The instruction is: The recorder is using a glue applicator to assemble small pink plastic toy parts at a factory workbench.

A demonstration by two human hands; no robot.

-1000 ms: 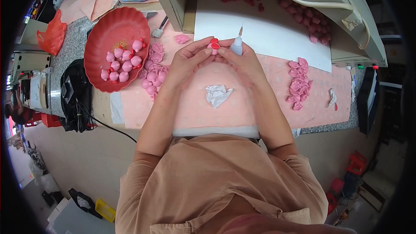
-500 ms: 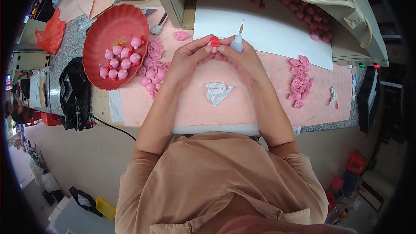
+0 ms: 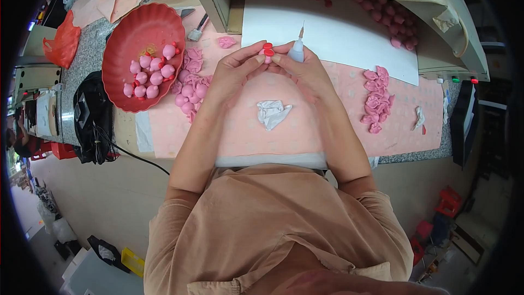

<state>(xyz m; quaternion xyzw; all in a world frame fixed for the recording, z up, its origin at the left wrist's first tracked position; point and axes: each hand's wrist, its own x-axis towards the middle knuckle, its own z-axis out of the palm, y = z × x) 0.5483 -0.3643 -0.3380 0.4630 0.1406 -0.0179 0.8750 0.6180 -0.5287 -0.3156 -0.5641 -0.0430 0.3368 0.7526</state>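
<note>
Over the pink cloth, my left hand (image 3: 234, 70) and my right hand (image 3: 307, 74) meet, fingertips closed on a small pink piece with red rounded parts (image 3: 268, 52). Its lower side is hidden by my fingers. My right hand also keeps a translucent squeeze bottle (image 3: 296, 52) between its fingers, the needle tip pointing up and away. Nearer to me, below both hands, lies a crumpled white tissue (image 3: 274, 114). Left of my left hand are pink balls and petal-like pieces (image 3: 188, 94).
A red scalloped bowl (image 3: 119, 35) at left holds several pink-and-red pieces. Pink ruffled pieces (image 3: 377, 98) lie on the right. Behind, a white sheet (image 3: 327, 38) under a shelf-like housing (image 3: 464, 22) bears red and pink parts. A brush (image 3: 197, 30) lies near the bowl.
The whole view has shifted very slightly. Both hands keep the same grip on the small piece, and the bottle stays in my right hand.
</note>
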